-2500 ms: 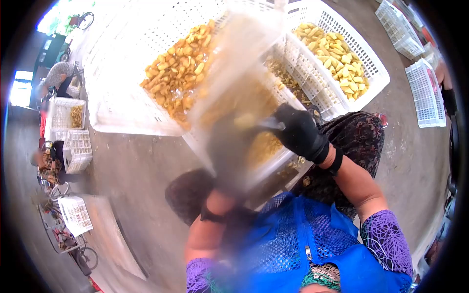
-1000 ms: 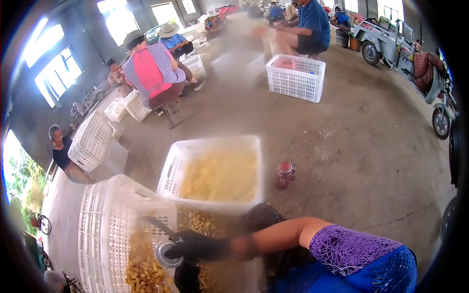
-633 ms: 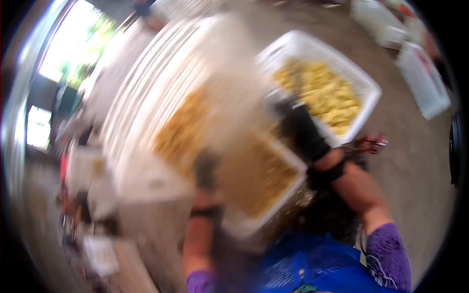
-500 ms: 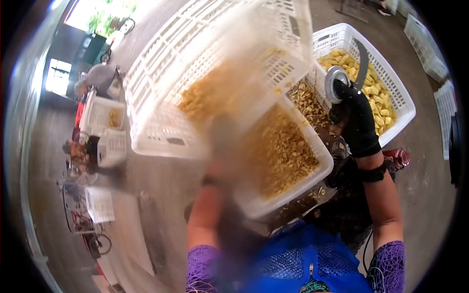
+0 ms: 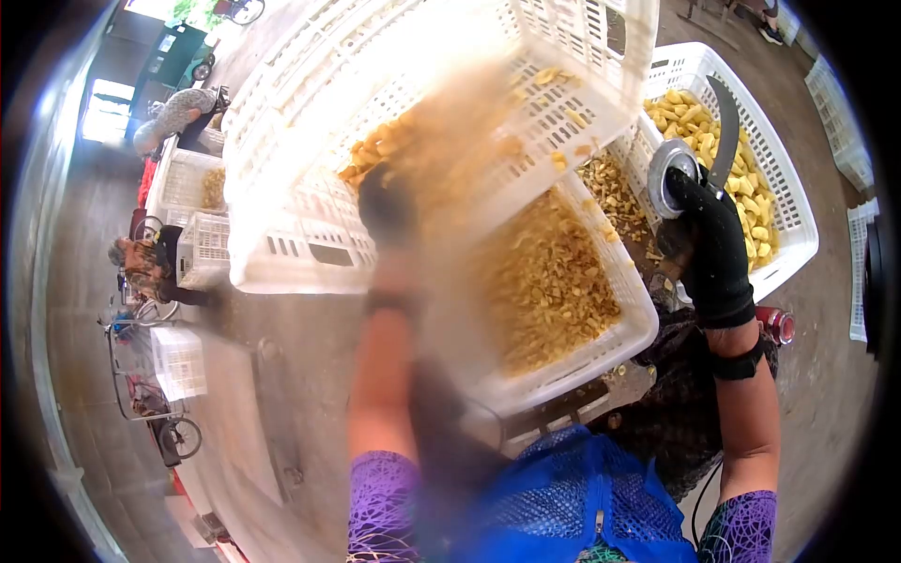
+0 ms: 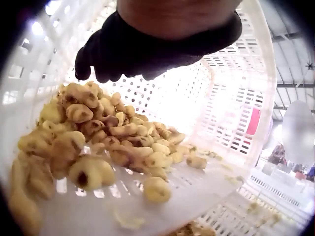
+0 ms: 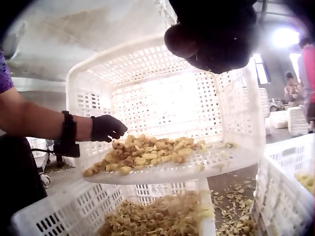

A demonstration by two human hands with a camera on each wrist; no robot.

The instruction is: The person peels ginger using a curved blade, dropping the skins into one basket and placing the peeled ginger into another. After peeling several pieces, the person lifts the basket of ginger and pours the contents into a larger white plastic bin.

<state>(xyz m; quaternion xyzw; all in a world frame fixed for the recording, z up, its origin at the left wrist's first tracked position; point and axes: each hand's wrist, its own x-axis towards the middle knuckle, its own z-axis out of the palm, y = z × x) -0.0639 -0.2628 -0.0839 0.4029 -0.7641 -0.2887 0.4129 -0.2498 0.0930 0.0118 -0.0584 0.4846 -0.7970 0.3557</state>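
- Brownish-yellow knobbly pieces [image 7: 142, 155], perhaps some kind of root, lie heaped inside a white tilted crate [image 7: 241, 98]. It rests on its side, mouth towards the person, probably so the heap sits near the lip, within easy reach; what props it is hidden.
- The left hand [image 7: 108, 129], in a black glove, reaches into that mouth just over the heap. Its fingers are loosely extended and no piece shows in them; this hand seems kept free for picking.
- The right hand [image 5: 711, 230], also gloved, grips a curved knife [image 5: 725, 131], blade pointing up and away from the body, likely to keep the edge clear of the other arm. A round metal piece [image 5: 673, 178] sits at the fingers; whether it is held or worn, I cannot tell.
- Below the tilted crate's lip stands a lower crate [image 5: 643, 314] of small chips [image 5: 563, 305], close before the person's lap, a spot that would catch whatever falls.
- Further right, a third crate [image 5: 798, 192] holds smooth, paler yellow pieces [image 5: 746, 188], apparently kept separate from the brownish ones. More chips are scattered on the floor [image 5: 826, 394] between these two crates.
- Outward again: a red jar [image 5: 779, 325] beside the knee, the wearer's blue mesh vest [image 5: 582, 488], and other people among crates at far left.
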